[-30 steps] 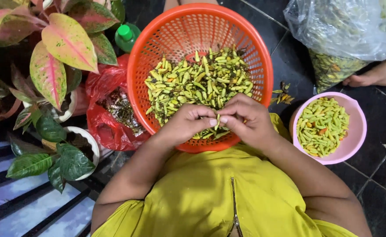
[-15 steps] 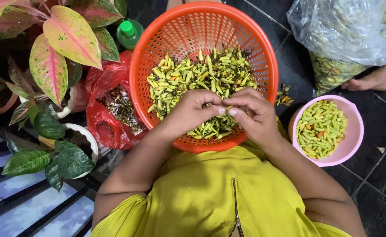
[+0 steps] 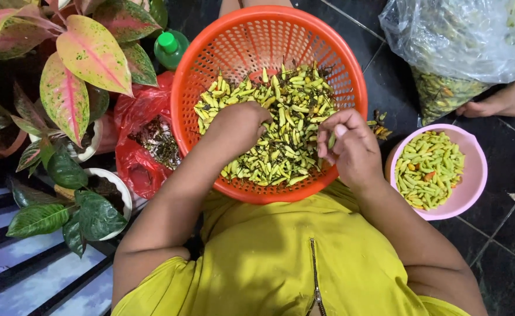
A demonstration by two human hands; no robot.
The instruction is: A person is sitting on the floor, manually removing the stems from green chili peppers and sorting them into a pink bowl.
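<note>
An orange perforated basket point(image 3: 210, 70) sits in front of me, holding a heap of small green and yellow chilli peppers point(image 3: 286, 105). My left hand point(image 3: 240, 126) rests on the heap at its left side, fingers curled down into the peppers. Over the basket's right part, my right hand point(image 3: 351, 146) pinches a single green chilli point(image 3: 332, 140) between thumb and fingers. To the right on the dark floor stands a pink bowl point(image 3: 474, 181) filled with green chillies.
A red plastic bag point(image 3: 137, 169) with dark stems lies left of the basket. Potted plants point(image 3: 70, 88) with pink-green leaves crowd the left. A green-capped bottle point(image 3: 169, 50) stands behind. A clear bag of chillies point(image 3: 462, 41) and another person's bare foot point(image 3: 497, 105) are at top right.
My hands were together over the basket's near edge working one chilli. They have parted: the left has dropped onto the heap, the right has moved right with a chilli.
</note>
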